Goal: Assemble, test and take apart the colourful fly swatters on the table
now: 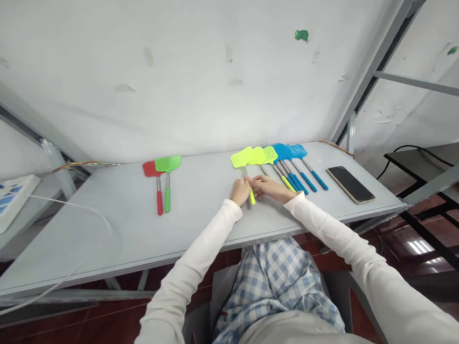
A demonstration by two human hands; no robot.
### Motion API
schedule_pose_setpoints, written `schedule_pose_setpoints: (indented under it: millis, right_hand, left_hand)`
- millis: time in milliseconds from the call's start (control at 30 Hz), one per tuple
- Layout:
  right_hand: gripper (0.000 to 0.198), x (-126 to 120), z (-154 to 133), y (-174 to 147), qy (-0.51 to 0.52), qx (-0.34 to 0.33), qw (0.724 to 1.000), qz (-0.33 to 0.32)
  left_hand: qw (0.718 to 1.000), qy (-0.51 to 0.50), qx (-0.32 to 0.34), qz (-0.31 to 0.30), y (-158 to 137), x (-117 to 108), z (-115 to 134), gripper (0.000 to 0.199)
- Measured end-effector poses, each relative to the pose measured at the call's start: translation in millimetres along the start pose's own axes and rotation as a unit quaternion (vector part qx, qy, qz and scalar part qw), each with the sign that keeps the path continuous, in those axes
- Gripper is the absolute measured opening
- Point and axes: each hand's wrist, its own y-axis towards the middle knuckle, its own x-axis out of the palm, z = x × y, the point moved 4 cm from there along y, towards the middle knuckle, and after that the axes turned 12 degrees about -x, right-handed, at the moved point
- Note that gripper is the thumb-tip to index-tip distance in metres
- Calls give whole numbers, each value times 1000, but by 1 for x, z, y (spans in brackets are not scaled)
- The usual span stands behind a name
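Note:
A yellow fly swatter (242,158) lies in front of me, its head toward the wall and its handle toward me. My left hand (240,191) is closed on its metal shaft from the left. From the right, the fingertips of my right hand (270,186) pinch the same swatter where shaft and handle meet. Just right of it are more yellow fly swatters (270,154), partly covered by my right hand. Several blue fly swatters (297,151) overlap beside those. Farther left, a red fly swatter (158,195) lies next to a green one (167,191).
The grey table (118,242) backs onto a white wall. A smartphone (350,184) lies at the table's right end. A white cable (91,209) runs across the left end. Metal frame posts (367,85) stand at both sides. A dark side table (447,159) is on the right.

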Motion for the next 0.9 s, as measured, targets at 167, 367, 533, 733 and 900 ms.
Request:
schedule_pose_setpoints:
  millis: [167,367,533,733,900]
  right_hand:
    - [17,-14,15,6,2,19,1000,24]
    - [23,-21,9,2,-302,-75,946,87]
    - [27,-8,0,-4,-633,-115,759,99]
    - [31,-10,-1,-1,-730,-70,671,110]
    - [32,-22,2,6,-733,-37,669,121]
  left_hand:
    - [995,-69,-54,46,-2,-7,-13,51]
    - [966,51,-124,221,-12,-74,-80,32]
    - [892,182,-290,295,-23,-129,-136,44]
    - [886,208,-326,258,-13,-146,-155,42]
    - [891,202,-325,244,-6,-153,-161,41]
